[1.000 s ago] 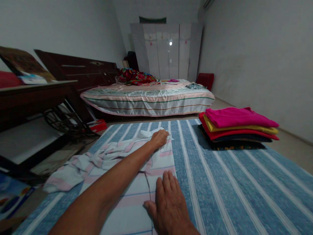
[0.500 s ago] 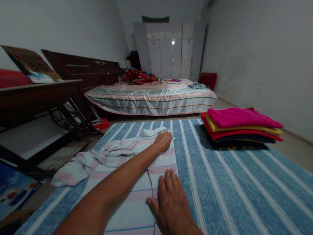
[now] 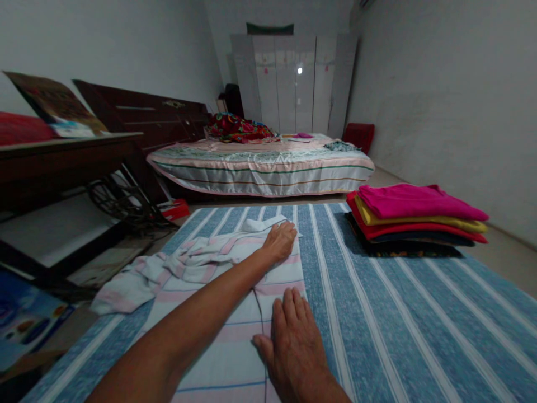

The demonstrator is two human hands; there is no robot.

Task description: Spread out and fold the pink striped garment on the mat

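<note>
A white shirt (image 3: 226,347) with pink and blue stripes lies spread on the blue-and-white striped cloth. Its right side makes a straight lengthwise edge, and a sleeve (image 3: 138,274) trails in wrinkles to the left. What looks like the collar (image 3: 262,224) is at the far end. My left hand (image 3: 282,240) reaches forward and rests on the shirt near that end, fingers laid over the right edge. Nearer to me, my right hand (image 3: 296,341) presses flat on the same edge, thumb out to the left. Both palms are hidden.
To the right sits a stack of folded clothes (image 3: 419,221), bright pink on top. The striped cloth (image 3: 403,319) covers the surface under the shirt. Beyond it is a bed (image 3: 260,170) with a red patterned blanket. A sewing machine table (image 3: 71,157) stands at the left.
The fingers of my left hand look flatter and more extended than before. My right hand and the shirt stay in place; the view has shifted slightly.
</note>
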